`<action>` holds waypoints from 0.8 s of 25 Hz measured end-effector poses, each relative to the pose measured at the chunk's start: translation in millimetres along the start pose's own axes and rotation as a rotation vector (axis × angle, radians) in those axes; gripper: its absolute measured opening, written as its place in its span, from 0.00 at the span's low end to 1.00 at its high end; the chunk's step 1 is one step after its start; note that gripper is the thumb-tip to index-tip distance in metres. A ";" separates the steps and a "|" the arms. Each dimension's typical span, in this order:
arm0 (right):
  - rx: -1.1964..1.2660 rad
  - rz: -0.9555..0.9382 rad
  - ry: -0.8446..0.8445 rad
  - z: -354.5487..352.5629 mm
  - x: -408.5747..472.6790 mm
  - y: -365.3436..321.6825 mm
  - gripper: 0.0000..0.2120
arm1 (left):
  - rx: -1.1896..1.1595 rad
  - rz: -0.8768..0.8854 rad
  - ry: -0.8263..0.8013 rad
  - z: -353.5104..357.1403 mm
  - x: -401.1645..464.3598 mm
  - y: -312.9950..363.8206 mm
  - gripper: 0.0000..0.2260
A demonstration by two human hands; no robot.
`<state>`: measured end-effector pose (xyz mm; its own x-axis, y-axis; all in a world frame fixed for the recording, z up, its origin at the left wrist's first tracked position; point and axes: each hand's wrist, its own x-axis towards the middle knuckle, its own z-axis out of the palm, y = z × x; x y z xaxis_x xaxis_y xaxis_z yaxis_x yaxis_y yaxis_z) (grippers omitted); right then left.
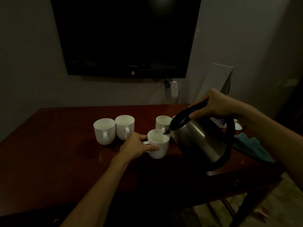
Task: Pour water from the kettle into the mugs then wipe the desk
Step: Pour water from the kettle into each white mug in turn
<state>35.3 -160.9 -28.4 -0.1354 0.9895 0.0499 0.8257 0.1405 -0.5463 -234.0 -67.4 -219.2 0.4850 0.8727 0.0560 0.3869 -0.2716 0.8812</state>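
Fingers of the left hand (133,145) wrap the handle side of a white ceramic mug (158,144), thumb laid across its front wall, holding it steady on the dark reddish-brown wooden desk (54,154). The right hand (213,104) is closed around the black handle of a stainless-steel electric kettle (200,140), which is tilted to the left with its spout just over the mug's rim. Three more white mugs stand behind: two touching side by side at the left (104,131) (125,126) and one behind the held mug (163,122), partly hidden by the kettle lid. A crumpled teal cloth (252,149) lies on the desk to the right of the kettle. A dark television (126,35) hangs on the wall above.
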 end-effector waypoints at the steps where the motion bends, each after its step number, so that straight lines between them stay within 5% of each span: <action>1: 0.002 0.001 -0.001 -0.1 0.0 -0.4 0.16 | 0.003 -0.001 0.000 0.0 -0.1 0.0 0.23; 20: -0.029 0.014 -0.002 0.1 -1.0 -4.7 0.12 | 0.012 -0.013 -0.014 -0.7 0.2 -0.4 0.25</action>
<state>31.5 -162.6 -26.0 -0.1243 0.9914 0.0407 0.8430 0.1271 -0.5227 -234.6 -66.8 -219.2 0.4910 0.8703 0.0382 0.4021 -0.2653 0.8763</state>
